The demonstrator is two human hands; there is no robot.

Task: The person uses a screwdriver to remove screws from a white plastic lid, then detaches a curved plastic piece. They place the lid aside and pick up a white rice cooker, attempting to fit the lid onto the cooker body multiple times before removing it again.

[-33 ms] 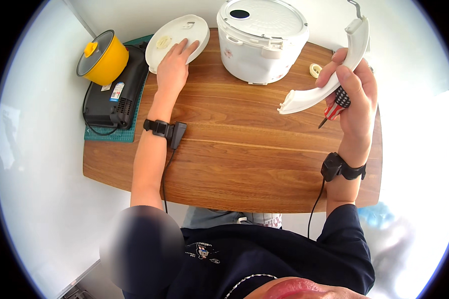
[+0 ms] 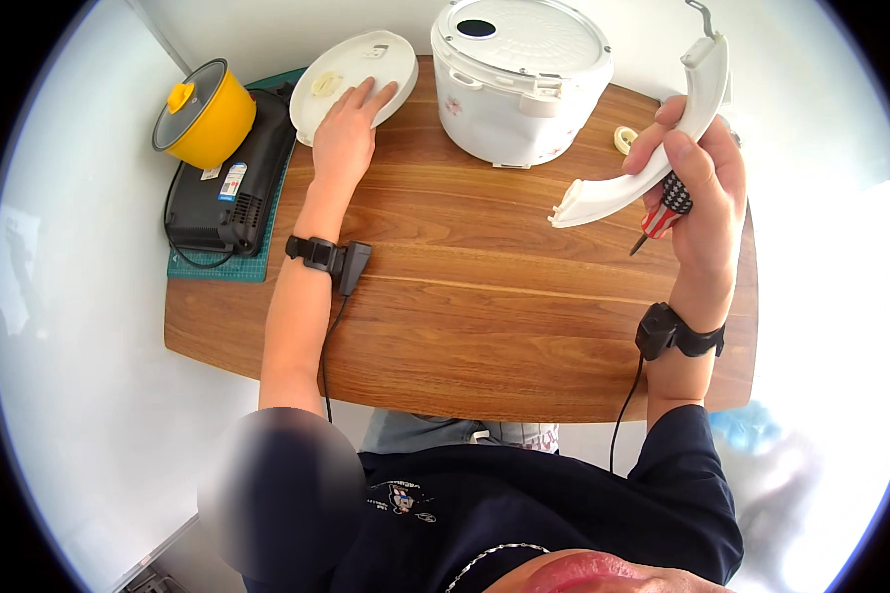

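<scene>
My left hand (image 2: 344, 136) rests with fingers stretched out on a round white plastic lid (image 2: 358, 61), near its right side; my thumb is hidden. The lid sits at the back left of the table with a small cream ring on it. Raised over the table's right side, my right hand (image 2: 707, 173) is closed round a curved white plastic handle (image 2: 623, 190) with a metal piece at its upper end. The same hand also holds a screwdriver (image 2: 670, 203) with a red, white and black grip, its tip pointing down to the left.
A white rice cooker body (image 2: 509, 109) stands at the back middle of the wooden table (image 2: 465, 306). Beside it lies a cream roll of tape (image 2: 624, 139). A yellow pot (image 2: 213, 124) sits on a black appliance (image 2: 203, 212) over a green mat (image 2: 237, 267). Cables trail from both wristbands.
The lid has shifted very slightly to the right, and my left hand with it. My right hand has hardly moved.
</scene>
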